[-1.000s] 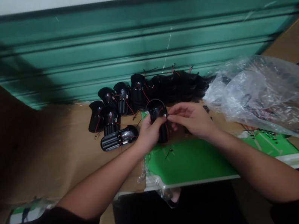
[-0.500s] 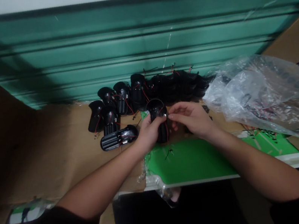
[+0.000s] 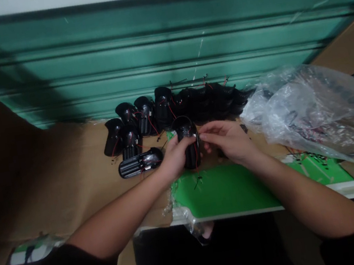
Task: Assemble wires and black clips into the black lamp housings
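My left hand (image 3: 176, 154) grips a glossy black plastic housing (image 3: 192, 157) with a rounded head, its thumb lying across the front near a small white part. A thin red wire runs down the housing, and its dark end hangs over the green mat. At the right edge of the housing, my right hand (image 3: 224, 139) has thumb and index finger pinched together; whatever is between them is too small to make out. Left of my hands, a similar black housing (image 3: 140, 162) lies on its side on the cardboard, with several more housings (image 3: 145, 115) behind it.
A dense row of black housings (image 3: 209, 102) with wires stands along the green wall (image 3: 163, 53). To the right lie a clear plastic bag (image 3: 316, 113) and loose wires (image 3: 313, 158). A green mat (image 3: 231, 191) covers the front edge; cardboard (image 3: 79, 180) spreads to the left.
The held housing has tilted and shifted very slightly. My right fingers stay at its right edge, and the other things have not moved.
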`<move>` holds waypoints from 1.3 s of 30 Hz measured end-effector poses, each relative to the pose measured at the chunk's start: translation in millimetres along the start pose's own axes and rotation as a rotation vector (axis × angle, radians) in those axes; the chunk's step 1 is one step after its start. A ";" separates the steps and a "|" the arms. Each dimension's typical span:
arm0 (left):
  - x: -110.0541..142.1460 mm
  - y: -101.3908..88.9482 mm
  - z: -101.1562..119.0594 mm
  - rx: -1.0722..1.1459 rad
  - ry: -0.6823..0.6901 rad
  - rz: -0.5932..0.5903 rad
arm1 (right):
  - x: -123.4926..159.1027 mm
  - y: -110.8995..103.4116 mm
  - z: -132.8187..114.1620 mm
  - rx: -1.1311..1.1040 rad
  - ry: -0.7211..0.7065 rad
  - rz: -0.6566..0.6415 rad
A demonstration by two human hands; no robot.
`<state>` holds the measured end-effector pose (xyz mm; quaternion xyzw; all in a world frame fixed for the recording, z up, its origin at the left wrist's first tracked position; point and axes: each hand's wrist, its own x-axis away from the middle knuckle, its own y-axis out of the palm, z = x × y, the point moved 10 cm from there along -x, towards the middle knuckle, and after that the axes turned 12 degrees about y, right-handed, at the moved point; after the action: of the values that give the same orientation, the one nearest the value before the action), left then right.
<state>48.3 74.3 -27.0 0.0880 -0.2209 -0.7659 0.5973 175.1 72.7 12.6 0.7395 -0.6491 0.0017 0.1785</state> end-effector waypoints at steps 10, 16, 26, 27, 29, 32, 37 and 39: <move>-0.6 2.0 0.2 0.012 0.011 -0.016 | -0.5 1.9 0.9 -0.027 -0.018 -0.020; -2.4 0.1 -1.1 0.003 0.030 -0.021 | -0.1 3.3 2.2 -0.041 -0.015 -0.035; -3.3 3.5 1.8 0.007 0.062 -0.048 | 0.5 3.4 1.8 -0.029 0.005 -0.016; -3.5 3.4 1.7 0.004 0.063 -0.050 | 0.5 3.7 1.9 -0.028 0.006 -0.019; -3.9 2.8 1.4 -0.002 0.065 -0.050 | 0.4 4.0 2.0 -0.024 0.004 -0.023; -4.3 1.9 1.1 -0.005 0.067 -0.048 | 0.3 3.9 1.8 -0.019 -0.001 -0.023; -3.1 1.2 2.8 -0.002 0.067 -0.029 | -0.2 1.8 0.8 -0.009 -0.017 -0.008; -2.0 2.0 3.3 -0.004 0.060 -0.026 | -0.7 1.0 1.2 -0.001 -0.024 -0.005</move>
<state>49.2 76.6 -23.5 0.1125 -0.2000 -0.7710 0.5940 173.7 73.0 11.6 0.7410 -0.6493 -0.0077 0.1711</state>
